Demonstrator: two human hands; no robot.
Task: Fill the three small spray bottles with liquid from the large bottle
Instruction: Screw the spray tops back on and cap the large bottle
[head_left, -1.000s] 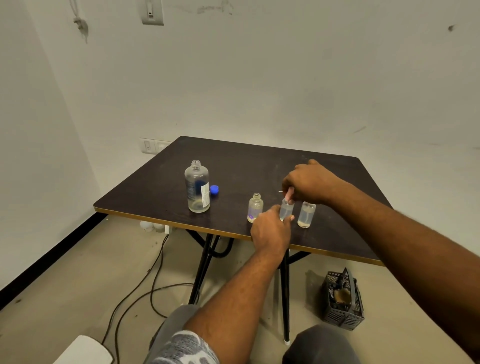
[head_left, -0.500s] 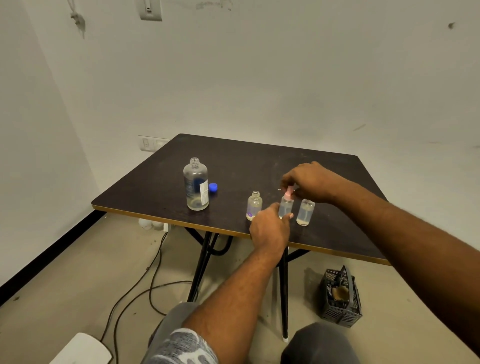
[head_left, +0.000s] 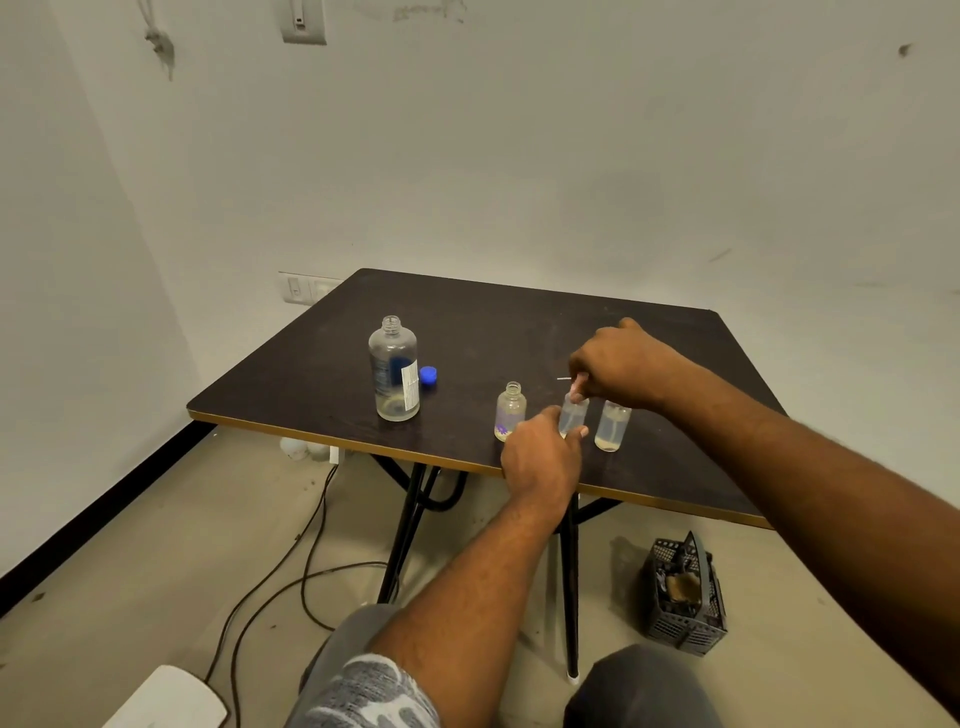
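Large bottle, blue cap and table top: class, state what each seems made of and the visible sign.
Large bottle: clear plastic or glass, unsure; you see through it. Blue cap: probably plastic, solid bright colour. Table top: dark wood-look board, matt, with a lighter edge band.

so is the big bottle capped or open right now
Open. The large bottle stands upright with a bare neck, and a blue cap lies on the table beside it.
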